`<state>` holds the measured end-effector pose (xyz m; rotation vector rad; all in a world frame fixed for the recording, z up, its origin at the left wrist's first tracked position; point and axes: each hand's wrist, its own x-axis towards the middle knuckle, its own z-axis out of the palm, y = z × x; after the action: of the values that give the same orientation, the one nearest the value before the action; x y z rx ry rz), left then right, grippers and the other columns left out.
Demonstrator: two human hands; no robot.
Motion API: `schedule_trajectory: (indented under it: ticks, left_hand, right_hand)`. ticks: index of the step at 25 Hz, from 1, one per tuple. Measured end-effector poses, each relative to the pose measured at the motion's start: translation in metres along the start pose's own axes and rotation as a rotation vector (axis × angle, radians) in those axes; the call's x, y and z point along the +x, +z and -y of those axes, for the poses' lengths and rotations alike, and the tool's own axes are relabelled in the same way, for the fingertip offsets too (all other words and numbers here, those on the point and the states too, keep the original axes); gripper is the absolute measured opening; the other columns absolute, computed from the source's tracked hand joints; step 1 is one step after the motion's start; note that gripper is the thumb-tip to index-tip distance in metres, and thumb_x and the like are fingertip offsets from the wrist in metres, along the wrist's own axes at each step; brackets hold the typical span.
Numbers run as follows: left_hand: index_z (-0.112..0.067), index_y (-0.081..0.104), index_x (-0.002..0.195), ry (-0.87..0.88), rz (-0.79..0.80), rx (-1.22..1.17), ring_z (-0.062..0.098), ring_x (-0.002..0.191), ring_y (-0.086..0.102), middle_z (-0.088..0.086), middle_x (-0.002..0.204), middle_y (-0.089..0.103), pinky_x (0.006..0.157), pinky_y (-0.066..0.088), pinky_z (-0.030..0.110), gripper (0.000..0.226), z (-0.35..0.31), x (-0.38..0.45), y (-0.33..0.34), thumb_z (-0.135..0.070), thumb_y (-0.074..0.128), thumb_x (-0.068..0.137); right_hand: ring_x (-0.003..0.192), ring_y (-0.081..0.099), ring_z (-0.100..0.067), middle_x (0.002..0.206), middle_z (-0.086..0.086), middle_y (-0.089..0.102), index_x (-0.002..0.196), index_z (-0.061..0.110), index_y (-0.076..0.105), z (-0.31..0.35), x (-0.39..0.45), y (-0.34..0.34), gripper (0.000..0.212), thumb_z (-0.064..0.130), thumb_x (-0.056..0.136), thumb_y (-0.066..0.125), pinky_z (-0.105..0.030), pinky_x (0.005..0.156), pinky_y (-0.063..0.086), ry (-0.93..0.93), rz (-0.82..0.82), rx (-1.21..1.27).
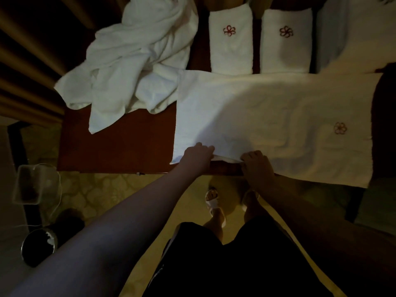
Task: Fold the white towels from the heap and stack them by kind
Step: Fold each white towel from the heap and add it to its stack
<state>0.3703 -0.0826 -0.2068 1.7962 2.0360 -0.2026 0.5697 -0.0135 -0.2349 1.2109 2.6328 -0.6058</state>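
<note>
Both hands, left hand [198, 156] and right hand [256, 166], grip towel [267, 116] near edge at counter [117, 142]; lift evenly, fold square.

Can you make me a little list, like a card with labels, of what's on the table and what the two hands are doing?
table: dark red wood
spread towel: lies flat, flower logo near its right end
left hand: pinches the towel's near edge
right hand: pinches the same edge, close beside the left
heap: crumpled white towels at the far left
folded towels: two, side by side at the back, each with a flower logo
</note>
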Motion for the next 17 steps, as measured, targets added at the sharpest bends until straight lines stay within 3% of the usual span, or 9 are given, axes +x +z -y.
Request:
schedule_trajectory:
  ticks: [5,8,11,14,17]
  left_hand:
    - [-0.006,0.048,0.106,-0.086,0.0,-0.268,0.033,0.083,0.059,0.019,0.093,0.062,0.062,0.035,0.034,0.015,-0.003,-0.004,-0.006,-0.02,0.045,0.099]
    - [-0.006,0.051,0.1,-0.086,-0.075,-0.35,0.032,0.081,0.057,0.017,0.086,0.061,0.06,0.034,0.033,0.021,-0.005,-0.006,-0.012,-0.025,0.044,0.101]
    - [-0.007,0.053,0.094,-0.102,-0.138,-0.343,0.031,0.082,0.054,0.012,0.079,0.052,0.059,0.032,0.033,0.025,-0.005,0.001,-0.018,-0.031,0.046,0.099]
    - [-0.009,0.053,0.092,-0.178,-0.155,-0.303,0.032,0.085,0.053,0.009,0.08,0.046,0.06,0.032,0.032,0.027,-0.003,0.012,-0.019,-0.034,0.046,0.099]
    - [-0.008,0.056,0.098,-0.275,-0.144,-0.285,0.034,0.093,0.054,0.016,0.092,0.056,0.067,0.037,0.035,0.027,0.003,0.019,-0.017,-0.033,0.045,0.099]
  right_hand:
    - [0.108,0.048,-0.036,0.106,-0.016,0.057,0.109,0.003,0.056,0.0,-0.004,-0.014,0.033,0.019,0.082,0.067,-0.045,0.077,0.048,0.105,0.036,0.062]
    - [0.099,0.054,-0.037,0.098,-0.015,0.061,0.103,0.005,0.06,0.011,0.003,-0.013,0.041,0.031,0.076,0.075,-0.044,0.077,0.047,0.005,-0.019,0.034]
    - [0.091,0.057,-0.036,0.088,-0.013,0.063,0.096,0.007,0.061,0.025,0.013,-0.011,0.03,0.03,0.077,0.071,-0.044,0.08,0.042,-0.022,-0.043,-0.047]
    - [0.098,0.053,-0.034,0.093,-0.012,0.061,0.097,0.01,0.061,0.02,0.014,-0.009,0.023,0.024,0.079,0.063,-0.043,0.086,0.035,0.142,-0.072,-0.029]
    - [0.108,0.047,-0.034,0.104,-0.011,0.057,0.102,0.011,0.061,-0.007,-0.001,-0.009,0.022,0.02,0.082,0.06,-0.042,0.09,0.031,0.31,-0.1,0.035]
